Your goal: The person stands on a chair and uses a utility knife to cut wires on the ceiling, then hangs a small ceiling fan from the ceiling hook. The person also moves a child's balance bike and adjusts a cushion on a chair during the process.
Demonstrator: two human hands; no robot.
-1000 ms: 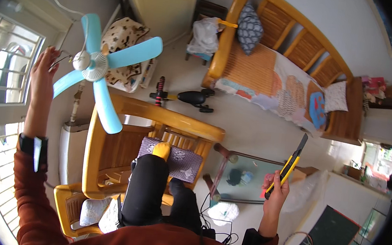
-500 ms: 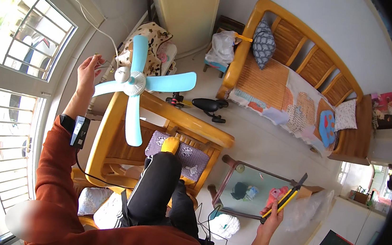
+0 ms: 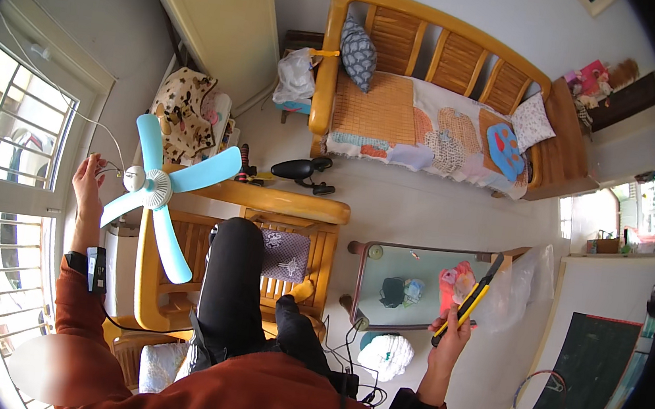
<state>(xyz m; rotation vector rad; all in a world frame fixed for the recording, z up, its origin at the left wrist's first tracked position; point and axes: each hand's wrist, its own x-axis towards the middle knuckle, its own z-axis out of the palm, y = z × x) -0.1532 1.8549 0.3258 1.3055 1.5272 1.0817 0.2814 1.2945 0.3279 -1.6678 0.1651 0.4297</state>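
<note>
The left hand (image 3: 89, 178) has its fingers bent and their tips drawn together on thin wires (image 3: 112, 170), slim, dark and bendy. The right hand (image 3: 451, 335) is closed around the handle of a knife (image 3: 475, 298); the handle is long, smooth, yellow and black, and the narrow dark blade points up and away from the fingers.

Just right of the left hand, at the other end of the wires, hangs a fan (image 3: 157, 189) with a smooth white rounded body, a ribbed round hub and flat, round-ended, pale blue blades. A thin white cord (image 3: 74, 108) curves down to it from the upper left. The knife lies in the right hand, well apart from the fan, and stretches over the near right corner of a worktop (image 3: 372, 293) with a glass top and a dark rim.

On the glass are a soft-looking pink thing (image 3: 448, 285) and a small dark crumpled thing (image 3: 392, 293). A clear, wrinkled plastic bag (image 3: 521, 295) is beside the worktop. Beyond, a slatted wooden bench (image 3: 393, 40) carries a patchwork cover (image 3: 439, 132).

Counted: one fan with four blades, one knife, one worktop, one clear bag, one bench and, on it, three cushions (image 3: 534, 118).
</note>
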